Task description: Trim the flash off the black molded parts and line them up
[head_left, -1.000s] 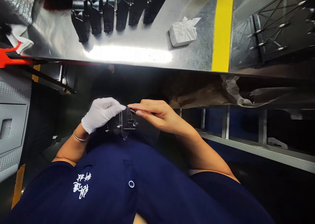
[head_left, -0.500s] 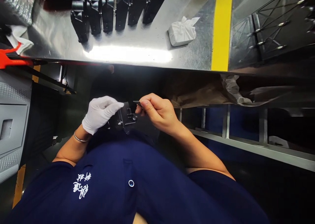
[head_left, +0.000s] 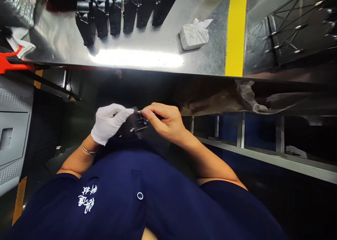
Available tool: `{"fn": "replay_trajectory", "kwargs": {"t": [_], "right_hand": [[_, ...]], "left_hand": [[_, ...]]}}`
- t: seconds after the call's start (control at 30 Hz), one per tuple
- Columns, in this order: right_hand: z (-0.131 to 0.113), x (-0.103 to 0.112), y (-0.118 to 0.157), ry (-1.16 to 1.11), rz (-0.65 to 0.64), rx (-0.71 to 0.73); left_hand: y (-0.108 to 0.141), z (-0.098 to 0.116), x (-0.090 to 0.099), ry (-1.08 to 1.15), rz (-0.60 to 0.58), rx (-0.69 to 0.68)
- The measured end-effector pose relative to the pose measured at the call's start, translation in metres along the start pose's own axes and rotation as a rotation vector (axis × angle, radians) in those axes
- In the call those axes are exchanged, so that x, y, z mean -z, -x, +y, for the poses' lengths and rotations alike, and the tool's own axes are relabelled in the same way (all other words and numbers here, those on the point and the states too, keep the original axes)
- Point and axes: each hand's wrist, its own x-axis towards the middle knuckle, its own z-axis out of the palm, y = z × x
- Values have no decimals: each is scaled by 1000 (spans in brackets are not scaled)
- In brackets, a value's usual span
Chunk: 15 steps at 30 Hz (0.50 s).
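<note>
Holding a dark part (head_left: 135, 120) in front of your navy shirt (head_left: 123, 176), near the middle of the view, you have both hands close together, their fingertips near each other but not clasped; your left hand (head_left: 108, 123), in a white glove, pinches the top edge of the dark part between thumb and fingers, and the part hangs below that grip, with small rods and a round fitting on its right side; your right hand (head_left: 166, 120), bare, has thumb and forefinger pressed together on a thin piece (head_left: 139, 111), of which only a pale sliver shows at the tips, just beside the dark part; whether the two pieces touch, you cannot tell from this angle; a silver bracelet (head_left: 88, 148) circles your left wrist; beyond your hands runs a shiny metal table (head_left: 61, 43), its near edge lit by a bright reflection; on it, at upper left of centre, black parts (head_left: 115, 20) stand in a row, and to their right sits a white wrapped bundle (head_left: 194, 36) with a knotted top; farther right, a yellow stripe (head_left: 236, 36) crosses the tabletop; below that edge, crumpled wrapping (head_left: 218, 101) hangs above a grey metal frame (head_left: 263, 158)
</note>
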Motion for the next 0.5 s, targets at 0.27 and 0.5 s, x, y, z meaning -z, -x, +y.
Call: {"fn": "replay_trajectory", "kwargs": {"t": [0.27, 0.5], "right_hand": [[2, 8, -2, -16, -52, 137], [3, 14, -3, 15, -122, 182]], "left_hand": [[-1, 5, -3, 95, -29, 140], [4, 5, -5, 127, -40, 176]]}}
